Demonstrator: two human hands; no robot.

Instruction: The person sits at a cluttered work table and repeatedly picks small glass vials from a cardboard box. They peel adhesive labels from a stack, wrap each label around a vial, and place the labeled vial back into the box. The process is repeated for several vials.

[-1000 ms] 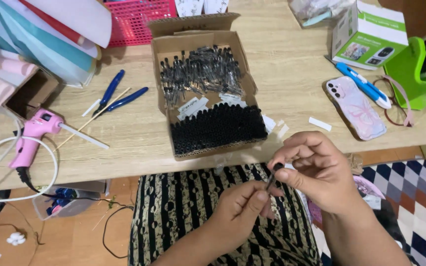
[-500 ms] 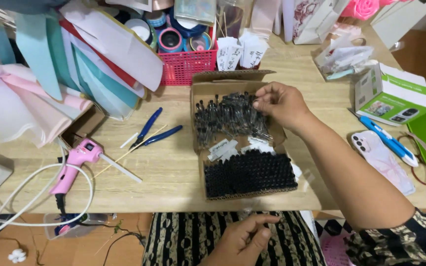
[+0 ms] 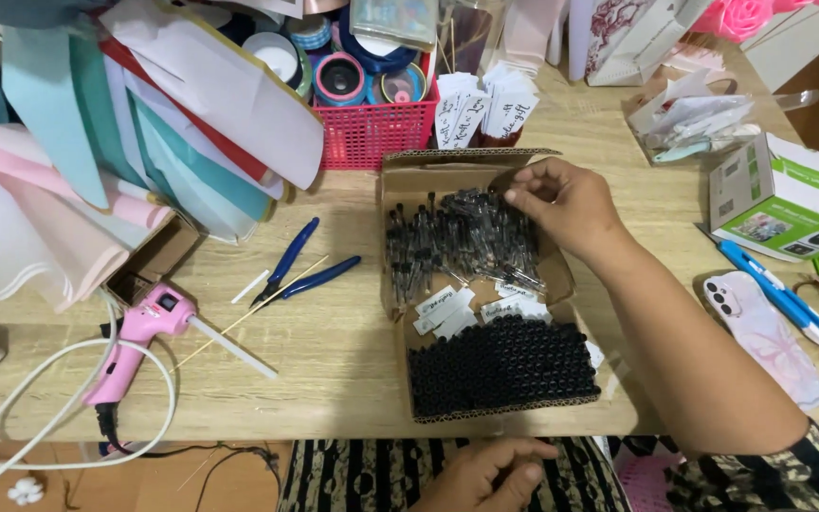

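Now my table (image 3: 334, 360) carries a cardboard box (image 3: 400, 180) near the middle of its front edge, and a red basket (image 3: 376, 133) sits just behind the box toward the back edge. Inside the box, small clear vials (image 3: 447, 242) fill the back half and black caps (image 3: 500, 365) pack the front. My right hand (image 3: 561, 204) reaches over the box's back right corner, its grip narrow, fingertips pinched at the vials. My left hand (image 3: 485, 474) rests below the front edge, loosely curled; I cannot tell what its grip holds. A pink glue gun (image 3: 139, 337) lies near the front left.
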